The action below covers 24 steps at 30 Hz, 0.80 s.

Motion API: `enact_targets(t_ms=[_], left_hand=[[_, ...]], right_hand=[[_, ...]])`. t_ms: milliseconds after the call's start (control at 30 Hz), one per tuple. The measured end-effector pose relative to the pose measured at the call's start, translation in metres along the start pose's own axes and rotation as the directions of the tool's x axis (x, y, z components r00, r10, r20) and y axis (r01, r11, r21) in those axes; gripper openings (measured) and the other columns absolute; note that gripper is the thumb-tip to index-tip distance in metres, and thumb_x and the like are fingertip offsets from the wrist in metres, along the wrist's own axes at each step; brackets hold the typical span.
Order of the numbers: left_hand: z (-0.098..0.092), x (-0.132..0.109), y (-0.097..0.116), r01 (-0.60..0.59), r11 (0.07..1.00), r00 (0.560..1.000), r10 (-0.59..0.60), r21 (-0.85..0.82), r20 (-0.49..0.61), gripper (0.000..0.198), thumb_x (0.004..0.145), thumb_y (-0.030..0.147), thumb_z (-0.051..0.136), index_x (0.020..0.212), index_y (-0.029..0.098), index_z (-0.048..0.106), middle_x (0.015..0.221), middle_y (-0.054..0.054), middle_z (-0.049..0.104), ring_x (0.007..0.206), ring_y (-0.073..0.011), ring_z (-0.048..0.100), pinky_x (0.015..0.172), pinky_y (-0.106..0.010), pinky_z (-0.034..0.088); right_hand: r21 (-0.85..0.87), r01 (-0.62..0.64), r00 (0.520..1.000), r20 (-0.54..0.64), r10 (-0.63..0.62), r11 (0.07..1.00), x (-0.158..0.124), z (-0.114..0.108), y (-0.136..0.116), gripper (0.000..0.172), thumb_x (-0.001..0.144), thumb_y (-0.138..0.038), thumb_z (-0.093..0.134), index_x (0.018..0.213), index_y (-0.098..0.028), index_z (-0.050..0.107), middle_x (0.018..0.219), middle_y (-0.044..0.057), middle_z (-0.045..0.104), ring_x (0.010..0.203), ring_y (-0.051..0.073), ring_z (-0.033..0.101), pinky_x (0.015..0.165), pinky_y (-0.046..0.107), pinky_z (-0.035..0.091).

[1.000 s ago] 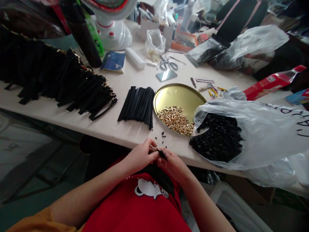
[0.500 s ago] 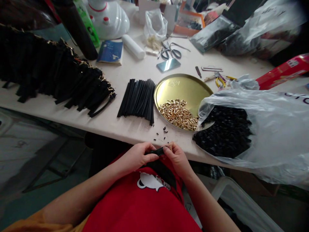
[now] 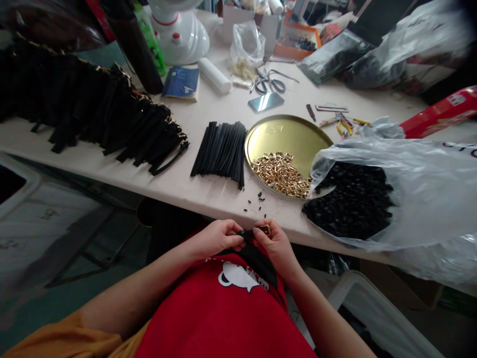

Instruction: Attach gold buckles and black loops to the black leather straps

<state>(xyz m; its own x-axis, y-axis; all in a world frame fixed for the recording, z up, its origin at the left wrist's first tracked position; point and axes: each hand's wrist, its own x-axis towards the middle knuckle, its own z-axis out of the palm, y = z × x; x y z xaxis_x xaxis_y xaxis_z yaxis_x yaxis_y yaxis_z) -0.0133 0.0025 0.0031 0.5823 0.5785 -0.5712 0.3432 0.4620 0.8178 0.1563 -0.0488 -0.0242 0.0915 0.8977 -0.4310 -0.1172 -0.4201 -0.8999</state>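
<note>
Between my two hands, just off the table's front edge, is a black strap [image 3: 246, 233] with a small gold buckle [image 3: 267, 229] at its right end. My left hand [image 3: 218, 239] pinches the strap between thumb and fingers. My right hand [image 3: 274, 243] is closed on it beside the buckle, which shows past the fingertips. Most of the strap is hidden by my fingers. Ahead lies a bundle of black strips [image 3: 219, 151], and right of it a round gold tray [image 3: 298, 132] with a heap of gold buckles [image 3: 279, 171].
A plastic bag [image 3: 421, 199] spills small black pieces [image 3: 354, 199] on the right. Finished-looking black straps with gold buckles [image 3: 93, 104] are piled at the left. Farther back lie a phone [image 3: 266, 102], scissors [image 3: 266, 82], a blue booklet [image 3: 181, 83] and yellow-handled pliers [image 3: 344, 129].
The gold buckle now shows more plainly at my right fingertips. My left fingers have moved closer to my right hand along the strap. The whole view has shifted slightly.
</note>
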Motion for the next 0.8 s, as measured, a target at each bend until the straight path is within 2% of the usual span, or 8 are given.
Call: enact_targets(t_ms=[133,200,333,433,567,700,800], left_hand=[[0.005,-0.002,-0.002,0.005,0.999,0.998,-0.002,0.036,-0.061,0.020,0.073,0.027,0.057,0.085,0.011,0.058,0.070,-0.004,0.066,0.062,-0.0122,0.061,0.057,-0.022,0.046],[0.009,-0.001,-0.001,0.002,0.996,0.997,0.006,0.088,-0.083,0.019,0.072,0.027,0.057,0.083,0.011,0.059,0.069,-0.003,0.066,0.061,-0.0124,0.060,0.056,-0.022,0.046],[0.015,0.001,-0.001,-0.016,0.987,0.996,0.029,0.159,-0.082,0.017,0.071,0.027,0.057,0.079,0.012,0.060,0.069,-0.003,0.065,0.060,-0.0126,0.060,0.054,-0.021,0.045],[0.018,0.005,-0.003,-0.008,0.996,0.999,0.012,0.092,-0.042,0.017,0.072,0.027,0.054,0.079,0.012,0.057,0.070,-0.004,0.066,0.061,-0.0128,0.060,0.054,-0.021,0.045],[0.018,0.009,-0.004,-0.012,0.998,0.999,0.014,0.068,-0.030,0.021,0.073,0.028,0.052,0.086,0.011,0.055,0.077,-0.007,0.067,0.065,-0.0143,0.062,0.057,-0.023,0.048],[0.009,0.007,0.003,-0.072,0.976,0.997,0.075,0.204,-0.005,0.023,0.074,0.030,0.050,0.088,0.012,0.057,0.077,-0.005,0.066,0.062,-0.0138,0.061,0.055,-0.023,0.046],[-0.001,0.002,0.013,-0.096,0.929,0.992,0.117,0.357,-0.038,0.021,0.074,0.030,0.050,0.085,0.014,0.059,0.073,-0.004,0.066,0.061,-0.0140,0.060,0.055,-0.023,0.045]], right_hand=[[-0.264,0.150,0.986,-0.035,-0.165,0.953,-0.005,0.001,0.001,0.015,0.071,-0.032,0.061,0.078,-0.021,0.054,0.062,-0.003,0.053,0.056,0.012,0.047,0.051,0.024,0.036],[-0.324,0.186,0.980,-0.010,-0.200,0.928,-0.008,0.000,0.001,0.013,0.071,-0.031,0.060,0.077,-0.021,0.056,0.065,-0.001,0.055,0.059,0.013,0.048,0.053,0.024,0.037],[-0.255,0.131,0.991,0.030,-0.127,0.958,-0.012,-0.001,0.005,0.014,0.071,-0.031,0.060,0.079,-0.021,0.055,0.059,-0.003,0.053,0.054,0.013,0.049,0.052,0.025,0.038],[-0.138,0.043,0.999,0.008,-0.042,0.989,-0.012,0.003,0.008,0.017,0.072,-0.035,0.059,0.079,-0.021,0.051,0.054,-0.006,0.050,0.048,0.011,0.047,0.048,0.024,0.037],[-0.039,0.005,1.000,0.005,-0.005,0.999,-0.010,0.006,0.010,0.022,0.071,-0.038,0.061,0.079,-0.021,0.050,0.053,-0.006,0.050,0.047,0.010,0.047,0.047,0.023,0.037],[-0.006,-0.002,0.998,0.063,0.003,1.000,-0.005,0.000,0.008,0.026,0.071,-0.040,0.062,0.087,-0.021,0.054,0.064,-0.003,0.057,0.058,0.013,0.053,0.055,0.025,0.041],[-0.045,0.023,0.997,0.069,-0.019,0.999,0.004,-0.008,0.007,0.027,0.069,-0.039,0.065,0.086,-0.020,0.056,0.075,0.001,0.060,0.068,0.015,0.055,0.062,0.027,0.042]])
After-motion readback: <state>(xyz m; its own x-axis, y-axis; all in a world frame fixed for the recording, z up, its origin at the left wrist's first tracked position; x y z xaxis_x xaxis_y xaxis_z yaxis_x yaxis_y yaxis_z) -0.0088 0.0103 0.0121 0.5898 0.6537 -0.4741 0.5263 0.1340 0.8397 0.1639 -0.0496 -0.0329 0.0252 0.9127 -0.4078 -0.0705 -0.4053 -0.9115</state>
